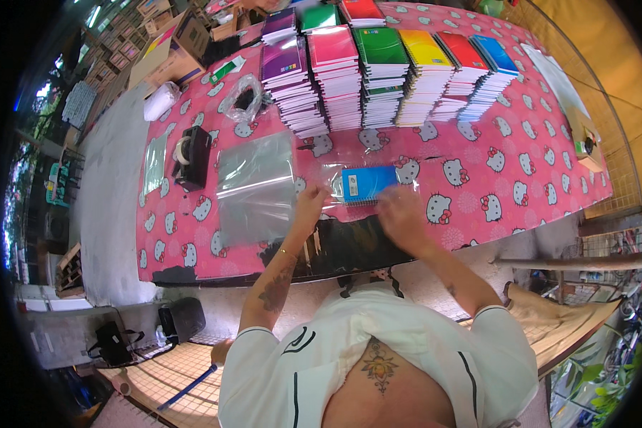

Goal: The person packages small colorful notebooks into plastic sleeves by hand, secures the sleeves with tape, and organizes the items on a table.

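A blue spiral notebook (369, 184) lies flat on the table in front of me, with a clear plastic bag (333, 175) around it. The bag's film reaches past the notebook on its left side. My left hand (311, 202) is closed in a pinch on the left edge of that film. Over the notebook's lower right corner is my right hand (401, 211); its fingers are blurred, so I cannot make out whether they grip anything. A stack of flat clear plastic bags (257, 187) lies just left of my left hand.
Tall stacks of spiral notebooks in purple (285, 64), pink (334, 50), green (382, 48), yellow (422, 51), red and blue stand at the back. A black tape dispenser (192, 158) sits on the left. Crumpled plastic (245, 100) and a cardboard box (175, 53) are farther back.
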A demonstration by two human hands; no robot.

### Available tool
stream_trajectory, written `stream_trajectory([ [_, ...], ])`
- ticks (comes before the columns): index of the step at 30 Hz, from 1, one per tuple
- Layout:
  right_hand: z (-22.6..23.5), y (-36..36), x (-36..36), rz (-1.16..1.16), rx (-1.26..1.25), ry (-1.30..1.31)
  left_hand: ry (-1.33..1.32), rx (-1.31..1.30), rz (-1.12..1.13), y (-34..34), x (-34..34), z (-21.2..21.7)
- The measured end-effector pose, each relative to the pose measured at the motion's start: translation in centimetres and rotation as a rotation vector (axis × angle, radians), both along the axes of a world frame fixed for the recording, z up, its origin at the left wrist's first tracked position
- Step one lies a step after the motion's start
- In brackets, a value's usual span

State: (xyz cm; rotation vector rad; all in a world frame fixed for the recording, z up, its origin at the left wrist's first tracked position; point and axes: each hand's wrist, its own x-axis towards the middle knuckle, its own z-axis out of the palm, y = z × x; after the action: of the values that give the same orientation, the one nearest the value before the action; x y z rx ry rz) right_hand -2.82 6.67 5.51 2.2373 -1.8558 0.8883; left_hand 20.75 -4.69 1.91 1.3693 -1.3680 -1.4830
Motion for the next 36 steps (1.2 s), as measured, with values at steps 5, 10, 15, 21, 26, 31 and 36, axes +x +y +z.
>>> stream_trajectory([
  [5, -0.3, 0.7, 4.5, 0.037, 0.141, 0.038, 0.060, -0.042, 0.019, -1.1, 0.3, -2.2],
  [10, -0.8, 0.4, 4.1, -0.014, 0.200, 0.052, -0.330, -0.711, -0.244, -8.0, -7.4, 3.3],
  [15, -0.4, 0.1, 4.8, 0.029, 0.165, 0.083, -0.953, -0.942, -0.447, -13.0, -10.4, -0.6],
  [21, -0.9, 0.0, 3.1, 0.026, 0.119, 0.120, -0.909, -1.260, -0.499, -10.0, -11.2, 5.5],
  [26, -0.8, -0.4, 3.2, 0.077, 0.115, 0.119, -0.784, -0.990, -0.551, -6.3, -8.8, 7.6],
  [31, -0.6, -0.3, 3.5, 0.082, 0.120, 0.075, -0.854, -0.976, -0.580, -4.2, -8.3, 8.4],
  [36, -1.7, -0.2, 3.6, 0.081, 0.176, 0.097, -0.747, -1.013, -0.611, -0.4, -7.3, 4.6],
])
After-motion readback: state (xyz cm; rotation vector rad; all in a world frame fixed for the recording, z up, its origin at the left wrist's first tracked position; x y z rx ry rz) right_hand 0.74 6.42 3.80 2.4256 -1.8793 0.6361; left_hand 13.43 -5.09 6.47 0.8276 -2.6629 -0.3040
